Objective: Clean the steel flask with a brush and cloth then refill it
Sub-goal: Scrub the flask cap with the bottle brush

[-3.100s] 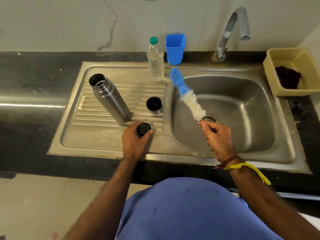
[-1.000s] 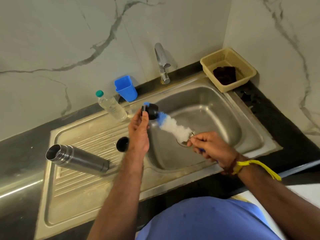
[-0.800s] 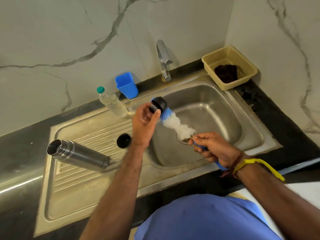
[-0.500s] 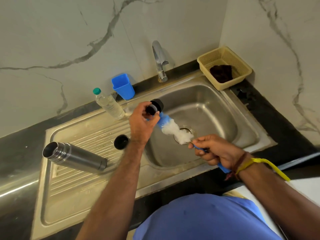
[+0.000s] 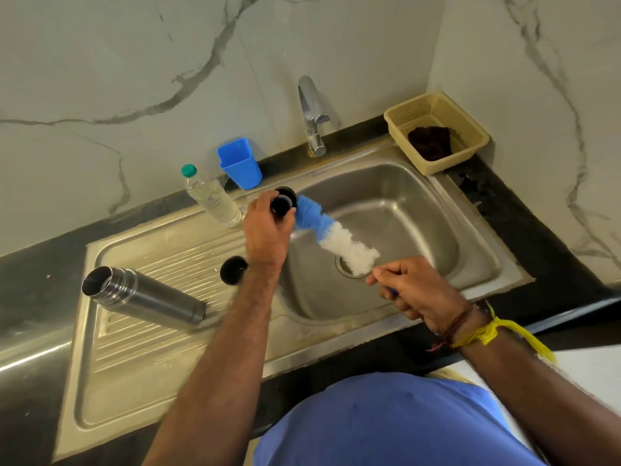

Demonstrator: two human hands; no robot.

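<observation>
The open steel flask (image 5: 144, 299) stands on the ribbed drainboard at the left, its mouth toward me. My left hand (image 5: 263, 232) holds a small black stopper (image 5: 283, 203) over the sink's left rim. My right hand (image 5: 411, 290) grips the handle of a blue and white bottle brush (image 5: 332, 235), whose blue tip touches the stopper. A black cup lid (image 5: 233, 270) sits on the drainboard by my left wrist. A dark cloth (image 5: 430, 142) lies in a yellow basket (image 5: 473, 136) at the back right.
The steel sink basin (image 5: 420, 223) has a drain below the brush and a tap (image 5: 312, 112) behind it. A water bottle (image 5: 210, 196) with a green cap and a blue cup (image 5: 240, 168) stand at the back wall. Black counter (image 5: 537, 237) surrounds the sink.
My left hand lifted the stopper off the drainboard and brought it over the sink. The brush tip met it and has since been rubbing against it; the flask has not moved.
</observation>
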